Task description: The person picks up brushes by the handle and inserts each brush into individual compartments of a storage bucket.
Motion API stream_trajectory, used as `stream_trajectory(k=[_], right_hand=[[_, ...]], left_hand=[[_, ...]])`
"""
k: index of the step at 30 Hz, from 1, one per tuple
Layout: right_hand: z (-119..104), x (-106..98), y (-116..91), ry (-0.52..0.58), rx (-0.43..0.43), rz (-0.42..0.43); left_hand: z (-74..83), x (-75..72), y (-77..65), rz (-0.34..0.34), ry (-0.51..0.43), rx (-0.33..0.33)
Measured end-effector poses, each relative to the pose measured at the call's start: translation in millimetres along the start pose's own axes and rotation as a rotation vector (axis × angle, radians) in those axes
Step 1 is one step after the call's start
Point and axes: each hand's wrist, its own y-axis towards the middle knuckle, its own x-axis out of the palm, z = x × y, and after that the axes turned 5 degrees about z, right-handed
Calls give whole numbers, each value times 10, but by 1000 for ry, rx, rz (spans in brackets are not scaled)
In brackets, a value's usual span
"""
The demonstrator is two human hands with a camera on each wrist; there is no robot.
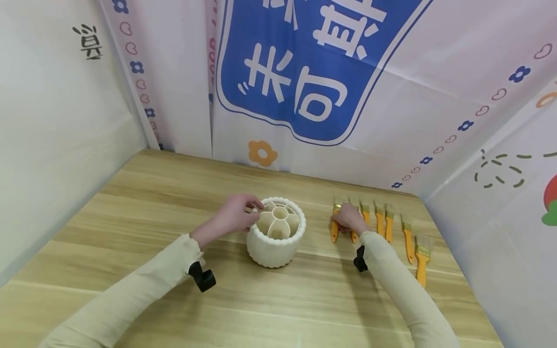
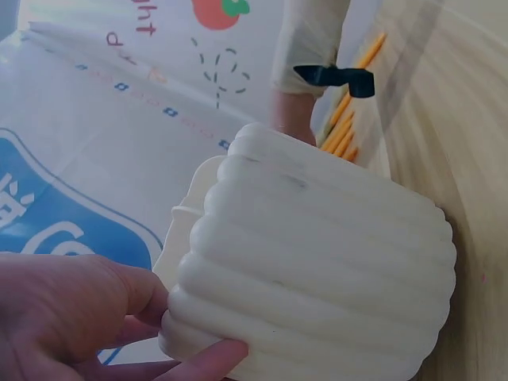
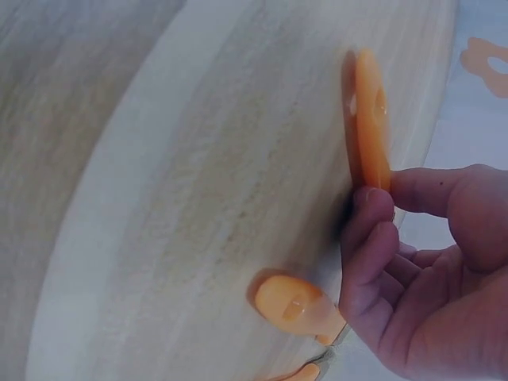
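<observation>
A white ribbed round holder (image 1: 273,252) stands upright on the table, its inside split into petal-shaped compartments around a central tube. My left hand (image 1: 237,212) pinches its rim from the left; in the left wrist view the thumb and fingers (image 2: 214,359) lie on either side of the wall. To the right, my right hand (image 1: 350,217) pinches the leftmost paintbrush (image 3: 369,119) by its orange handle between thumb and fingertips. That handle lies close over the wood. Beside it, the handle end of a second paintbrush (image 3: 294,304) shows below my fingers, the rest hidden by the hand.
Several more orange-handled paintbrushes (image 1: 407,239) lie in a row to the right, bristles toward the back. A wider paintbrush (image 1: 422,258) is at the far right end. Printed white sheets (image 1: 374,145) wall in the wooden table (image 1: 243,309) at the back and both sides.
</observation>
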Motion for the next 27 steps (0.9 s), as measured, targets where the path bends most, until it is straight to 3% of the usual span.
stream_trajectory(k=[7, 21, 27], right_hand=[[-6, 13, -2, 16, 2, -12], [119, 22, -69, 157, 46, 74], [129, 18, -118, 167, 12, 95]], left_hand=[[-25, 18, -34, -31, -28, 16], [8, 11, -50, -72, -53, 23], [4, 2, -51, -74, -63, 18]])
